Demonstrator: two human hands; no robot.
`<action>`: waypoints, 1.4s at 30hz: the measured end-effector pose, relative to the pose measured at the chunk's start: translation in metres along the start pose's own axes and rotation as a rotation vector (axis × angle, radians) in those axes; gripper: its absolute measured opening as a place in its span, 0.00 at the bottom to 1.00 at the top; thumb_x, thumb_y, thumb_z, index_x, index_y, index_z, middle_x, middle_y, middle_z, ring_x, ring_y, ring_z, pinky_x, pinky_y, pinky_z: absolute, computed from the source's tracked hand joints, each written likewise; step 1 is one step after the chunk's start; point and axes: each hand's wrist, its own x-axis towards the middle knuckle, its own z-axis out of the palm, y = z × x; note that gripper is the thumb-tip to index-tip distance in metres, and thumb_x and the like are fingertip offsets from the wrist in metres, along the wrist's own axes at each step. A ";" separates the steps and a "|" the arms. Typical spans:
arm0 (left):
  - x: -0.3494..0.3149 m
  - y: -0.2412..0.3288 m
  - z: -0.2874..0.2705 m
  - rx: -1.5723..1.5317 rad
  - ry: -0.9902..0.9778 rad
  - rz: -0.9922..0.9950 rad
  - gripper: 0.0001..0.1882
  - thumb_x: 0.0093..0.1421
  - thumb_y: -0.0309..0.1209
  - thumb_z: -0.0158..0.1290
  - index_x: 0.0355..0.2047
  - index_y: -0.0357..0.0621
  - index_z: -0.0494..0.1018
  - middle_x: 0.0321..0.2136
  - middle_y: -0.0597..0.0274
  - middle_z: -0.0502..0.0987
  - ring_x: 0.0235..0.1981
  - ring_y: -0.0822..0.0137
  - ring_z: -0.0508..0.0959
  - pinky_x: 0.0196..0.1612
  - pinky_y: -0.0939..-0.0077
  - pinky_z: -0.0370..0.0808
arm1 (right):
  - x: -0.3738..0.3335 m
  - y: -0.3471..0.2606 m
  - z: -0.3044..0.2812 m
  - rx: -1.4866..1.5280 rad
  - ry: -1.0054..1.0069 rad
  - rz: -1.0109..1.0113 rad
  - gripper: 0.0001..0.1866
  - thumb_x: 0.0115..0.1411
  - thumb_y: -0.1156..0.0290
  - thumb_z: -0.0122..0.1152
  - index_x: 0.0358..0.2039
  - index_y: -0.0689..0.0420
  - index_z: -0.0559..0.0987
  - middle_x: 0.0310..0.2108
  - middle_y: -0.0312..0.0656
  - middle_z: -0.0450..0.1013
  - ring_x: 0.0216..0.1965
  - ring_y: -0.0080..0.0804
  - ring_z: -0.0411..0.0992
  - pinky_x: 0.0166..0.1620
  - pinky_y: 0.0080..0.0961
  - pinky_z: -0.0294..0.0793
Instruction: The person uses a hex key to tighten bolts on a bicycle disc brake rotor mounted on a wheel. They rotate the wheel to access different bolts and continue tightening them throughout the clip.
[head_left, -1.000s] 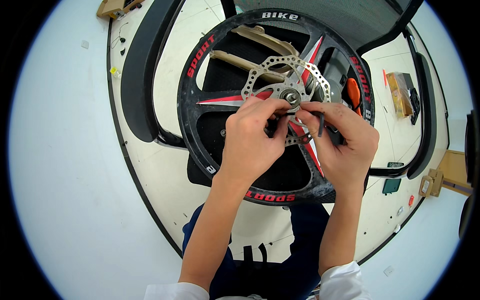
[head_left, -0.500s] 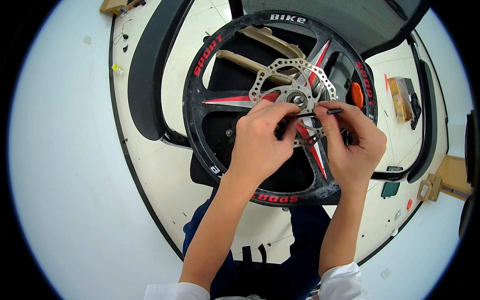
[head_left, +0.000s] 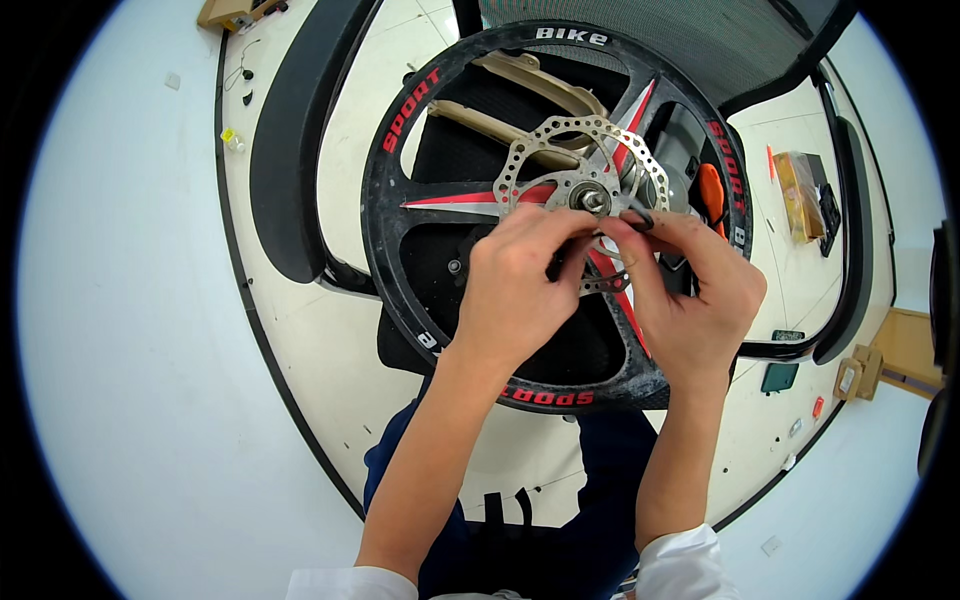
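A black bicycle wheel (head_left: 405, 245) with red-and-silver spokes lies flat on the seat of a chair. A perforated silver brake disc (head_left: 520, 150) sits around its hub (head_left: 593, 200). Over the near side of the disc, my right hand (head_left: 705, 285) is closed in a pinch on a small dark hex key (head_left: 640, 214), partly hidden and blurred. My left hand (head_left: 520, 275) is closed beside it, thumb and fingertips together just below the hub. What those fingertips hold, if anything, is hidden.
Chair armrests (head_left: 285, 150) flank the wheel, with the mesh backrest (head_left: 670, 45) behind it. A beige fork-like part (head_left: 480, 122) and an orange-handled object (head_left: 711, 195) lie beneath the wheel. Cardboard boxes (head_left: 868, 370) and a yellow package (head_left: 797, 200) are on the floor at right.
The hex key has turned in my right fingers, from lying sideways to pointing up and left. My right hand has shifted slightly left, closer to my left fingertips.
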 end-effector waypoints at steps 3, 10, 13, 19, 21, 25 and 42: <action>0.000 -0.002 0.002 -0.001 -0.002 0.010 0.14 0.51 0.17 0.64 0.38 0.42 0.83 0.31 0.58 0.83 0.26 0.66 0.82 0.31 0.77 0.79 | -0.002 0.003 0.002 -0.020 -0.009 0.065 0.08 0.51 0.77 0.75 0.30 0.63 0.83 0.27 0.43 0.81 0.27 0.31 0.81 0.31 0.20 0.77; 0.004 -0.004 -0.003 0.034 -0.025 0.044 0.14 0.51 0.17 0.64 0.38 0.42 0.84 0.31 0.59 0.83 0.30 0.64 0.82 0.35 0.75 0.80 | 0.000 0.008 -0.005 0.286 0.127 0.362 0.05 0.58 0.80 0.71 0.33 0.66 0.83 0.29 0.40 0.83 0.32 0.21 0.81 0.37 0.17 0.78; 0.006 -0.006 -0.006 0.078 0.001 0.161 0.12 0.51 0.18 0.64 0.37 0.40 0.84 0.31 0.59 0.83 0.32 0.60 0.82 0.39 0.72 0.79 | 0.003 0.011 -0.009 0.315 0.146 0.371 0.05 0.60 0.81 0.68 0.36 0.68 0.82 0.31 0.41 0.82 0.33 0.23 0.81 0.40 0.18 0.79; 0.005 -0.005 -0.008 0.114 -0.053 0.118 0.11 0.51 0.18 0.64 0.36 0.40 0.84 0.31 0.59 0.81 0.38 0.58 0.82 0.41 0.68 0.79 | 0.001 0.014 -0.010 0.328 0.104 0.356 0.05 0.62 0.80 0.67 0.37 0.68 0.82 0.32 0.42 0.82 0.34 0.24 0.81 0.42 0.19 0.80; 0.006 -0.004 -0.007 0.117 -0.051 0.108 0.10 0.51 0.18 0.64 0.36 0.39 0.84 0.32 0.58 0.80 0.38 0.57 0.82 0.41 0.68 0.79 | 0.001 0.013 -0.010 0.327 0.078 0.333 0.05 0.65 0.79 0.64 0.38 0.69 0.81 0.33 0.45 0.82 0.34 0.26 0.80 0.42 0.21 0.80; 0.006 -0.002 -0.006 0.112 -0.066 0.073 0.09 0.52 0.18 0.63 0.35 0.38 0.83 0.32 0.58 0.80 0.37 0.56 0.81 0.41 0.67 0.78 | 0.002 0.013 -0.011 0.340 0.086 0.354 0.05 0.65 0.79 0.64 0.38 0.69 0.81 0.33 0.45 0.81 0.34 0.26 0.80 0.42 0.22 0.81; 0.006 -0.002 -0.006 0.104 -0.061 0.050 0.10 0.51 0.21 0.65 0.36 0.40 0.84 0.33 0.57 0.80 0.37 0.57 0.81 0.40 0.68 0.78 | 0.001 0.009 -0.004 0.311 0.012 0.307 0.07 0.59 0.80 0.68 0.38 0.67 0.84 0.32 0.41 0.83 0.33 0.23 0.83 0.38 0.16 0.79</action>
